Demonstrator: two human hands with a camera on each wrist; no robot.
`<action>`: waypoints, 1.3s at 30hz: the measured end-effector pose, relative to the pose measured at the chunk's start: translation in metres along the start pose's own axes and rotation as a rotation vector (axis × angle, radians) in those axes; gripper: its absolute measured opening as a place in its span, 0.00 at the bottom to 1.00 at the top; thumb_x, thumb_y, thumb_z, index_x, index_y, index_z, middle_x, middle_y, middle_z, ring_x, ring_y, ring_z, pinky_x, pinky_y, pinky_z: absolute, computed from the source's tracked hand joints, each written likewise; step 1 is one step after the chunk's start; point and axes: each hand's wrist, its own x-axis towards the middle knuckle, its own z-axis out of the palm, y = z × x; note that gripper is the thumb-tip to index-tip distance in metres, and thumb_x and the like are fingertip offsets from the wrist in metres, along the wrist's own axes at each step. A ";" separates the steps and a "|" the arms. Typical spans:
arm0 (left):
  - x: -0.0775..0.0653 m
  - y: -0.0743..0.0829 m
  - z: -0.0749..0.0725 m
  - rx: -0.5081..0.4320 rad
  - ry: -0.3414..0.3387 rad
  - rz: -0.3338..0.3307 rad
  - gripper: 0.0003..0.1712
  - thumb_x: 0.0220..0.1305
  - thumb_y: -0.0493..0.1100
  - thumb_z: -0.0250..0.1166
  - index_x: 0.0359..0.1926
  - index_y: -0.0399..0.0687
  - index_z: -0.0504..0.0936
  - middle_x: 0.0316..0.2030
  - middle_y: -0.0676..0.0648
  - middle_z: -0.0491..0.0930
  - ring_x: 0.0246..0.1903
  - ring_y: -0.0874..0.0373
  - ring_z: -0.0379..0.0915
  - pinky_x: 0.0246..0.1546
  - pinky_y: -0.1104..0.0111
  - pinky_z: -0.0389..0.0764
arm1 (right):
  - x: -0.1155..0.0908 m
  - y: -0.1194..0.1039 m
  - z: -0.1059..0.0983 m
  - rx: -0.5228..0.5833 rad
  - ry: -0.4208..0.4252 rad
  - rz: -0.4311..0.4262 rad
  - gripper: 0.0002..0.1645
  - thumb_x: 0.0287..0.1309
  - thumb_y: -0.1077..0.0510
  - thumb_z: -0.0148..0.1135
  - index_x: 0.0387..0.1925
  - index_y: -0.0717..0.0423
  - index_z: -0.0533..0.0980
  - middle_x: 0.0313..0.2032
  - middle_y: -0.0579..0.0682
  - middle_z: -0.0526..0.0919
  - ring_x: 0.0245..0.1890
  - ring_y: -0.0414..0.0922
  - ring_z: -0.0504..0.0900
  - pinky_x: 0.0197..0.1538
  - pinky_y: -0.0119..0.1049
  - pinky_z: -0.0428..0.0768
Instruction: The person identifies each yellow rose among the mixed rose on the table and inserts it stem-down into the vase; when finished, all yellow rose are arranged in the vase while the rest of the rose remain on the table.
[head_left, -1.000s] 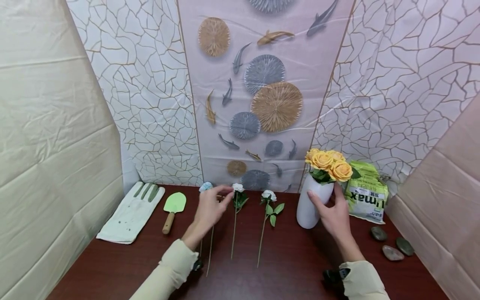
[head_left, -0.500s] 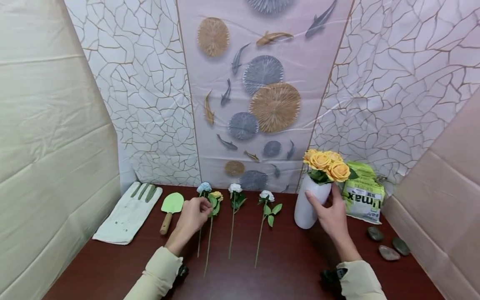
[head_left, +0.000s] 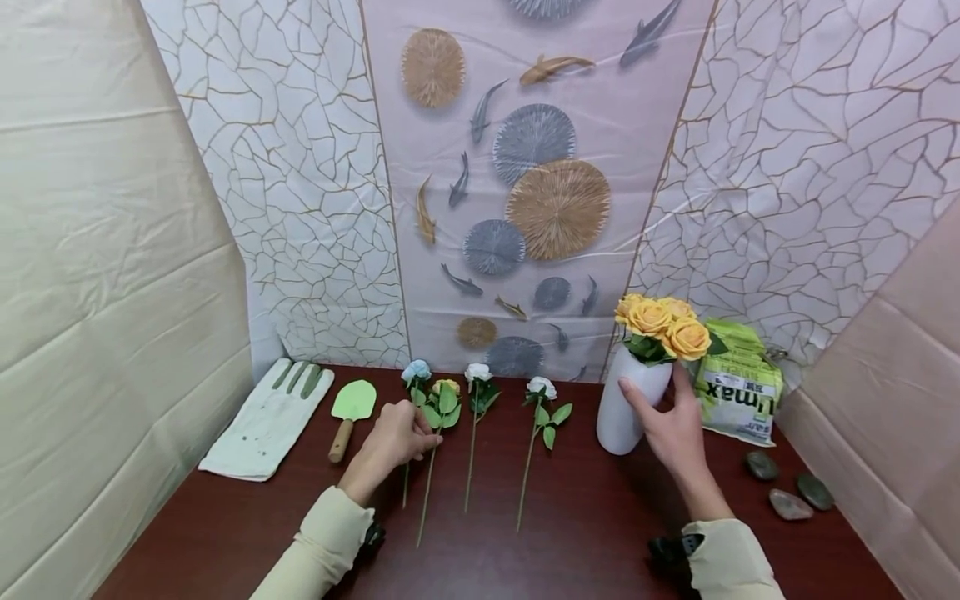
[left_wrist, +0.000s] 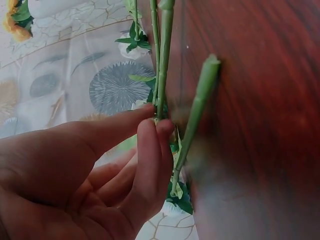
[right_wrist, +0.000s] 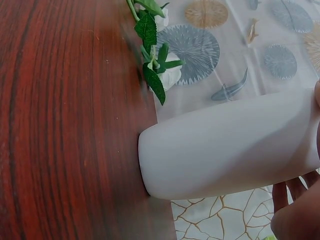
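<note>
My left hand [head_left: 393,434] is low over the table at the stem of a single yellow rose [head_left: 447,387]. Thumb and fingertips pinch its green stem [left_wrist: 164,65] in the left wrist view. Just left of it lies a light blue rose [head_left: 416,371], its stem partly hidden by the hand. Two white roses, a nearer-left one [head_left: 477,372] and one further right [head_left: 541,387], lie alongside. My right hand [head_left: 677,433] grips the upper part of a white vase [head_left: 624,417], which stands on the table holding several yellow roses [head_left: 663,323].
At the left of the dark red table [head_left: 585,542] lie a white glove [head_left: 262,425] and a green trowel [head_left: 353,403] with a wooden handle. A green-and-white bag [head_left: 738,387] stands behind the vase. Several stones [head_left: 791,504] lie at the right, and cloth walls surround the table.
From above the left white rose, my left hand has moved left and down to the yellow rose's stem and now pinches it. My right hand stays on the vase.
</note>
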 end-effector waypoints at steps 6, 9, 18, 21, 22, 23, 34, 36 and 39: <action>0.001 -0.002 0.002 -0.026 -0.049 -0.007 0.09 0.58 0.44 0.76 0.25 0.47 0.86 0.16 0.51 0.84 0.16 0.58 0.82 0.20 0.68 0.82 | 0.010 0.026 0.004 -0.022 0.012 -0.012 0.46 0.58 0.42 0.71 0.74 0.26 0.58 0.66 0.47 0.74 0.62 0.44 0.76 0.47 0.19 0.72; 0.000 -0.002 0.001 -0.030 -0.058 -0.007 0.09 0.58 0.43 0.75 0.25 0.47 0.86 0.17 0.50 0.84 0.17 0.58 0.83 0.20 0.67 0.82 | 0.008 0.019 0.003 -0.004 0.010 -0.015 0.46 0.58 0.43 0.72 0.74 0.27 0.59 0.65 0.47 0.74 0.61 0.43 0.75 0.49 0.19 0.72; 0.003 0.002 0.002 -0.007 -0.064 -0.007 0.09 0.60 0.42 0.73 0.23 0.50 0.86 0.18 0.53 0.83 0.17 0.60 0.82 0.21 0.69 0.82 | -0.004 -0.012 -0.004 -0.006 -0.001 -0.002 0.45 0.59 0.45 0.71 0.74 0.33 0.60 0.65 0.50 0.75 0.60 0.44 0.75 0.49 0.19 0.72; 0.003 0.002 0.001 -0.022 -0.064 -0.003 0.08 0.60 0.42 0.72 0.24 0.51 0.86 0.18 0.53 0.84 0.17 0.61 0.83 0.22 0.69 0.82 | -0.004 -0.014 -0.004 -0.006 -0.003 -0.007 0.45 0.60 0.47 0.71 0.74 0.34 0.61 0.65 0.53 0.75 0.59 0.43 0.76 0.48 0.19 0.72; 0.003 0.001 0.000 -0.031 -0.063 0.002 0.08 0.60 0.42 0.72 0.24 0.51 0.87 0.18 0.53 0.84 0.18 0.61 0.83 0.22 0.68 0.82 | -0.004 -0.014 -0.004 -0.005 -0.002 -0.011 0.45 0.60 0.47 0.71 0.74 0.35 0.61 0.65 0.53 0.75 0.59 0.43 0.76 0.48 0.19 0.73; 0.002 0.001 -0.001 -0.046 -0.060 0.007 0.07 0.60 0.42 0.72 0.25 0.51 0.87 0.19 0.53 0.85 0.18 0.61 0.83 0.23 0.68 0.82 | -0.004 -0.015 -0.003 -0.004 -0.002 -0.014 0.44 0.60 0.47 0.71 0.74 0.35 0.61 0.65 0.52 0.75 0.59 0.43 0.76 0.48 0.19 0.73; 0.003 0.027 -0.007 -0.262 0.103 0.186 0.03 0.64 0.44 0.72 0.36 0.51 0.87 0.27 0.53 0.89 0.24 0.61 0.86 0.28 0.66 0.86 | -0.007 -0.017 -0.003 0.027 -0.018 -0.014 0.46 0.60 0.46 0.71 0.75 0.34 0.59 0.67 0.51 0.73 0.63 0.48 0.75 0.50 0.21 0.73; 0.006 0.038 -0.005 -0.293 0.149 0.236 0.04 0.64 0.46 0.71 0.37 0.54 0.86 0.27 0.55 0.89 0.25 0.61 0.86 0.27 0.69 0.85 | -0.007 -0.018 -0.004 0.023 -0.015 -0.012 0.46 0.60 0.47 0.71 0.75 0.35 0.59 0.66 0.52 0.74 0.62 0.47 0.75 0.49 0.20 0.74; 0.012 0.059 -0.005 -0.368 0.214 0.307 0.06 0.64 0.46 0.71 0.39 0.53 0.84 0.29 0.54 0.90 0.27 0.60 0.87 0.28 0.70 0.84 | -0.007 -0.019 -0.005 0.011 -0.003 -0.014 0.46 0.60 0.47 0.71 0.75 0.37 0.60 0.65 0.51 0.75 0.61 0.45 0.76 0.49 0.21 0.74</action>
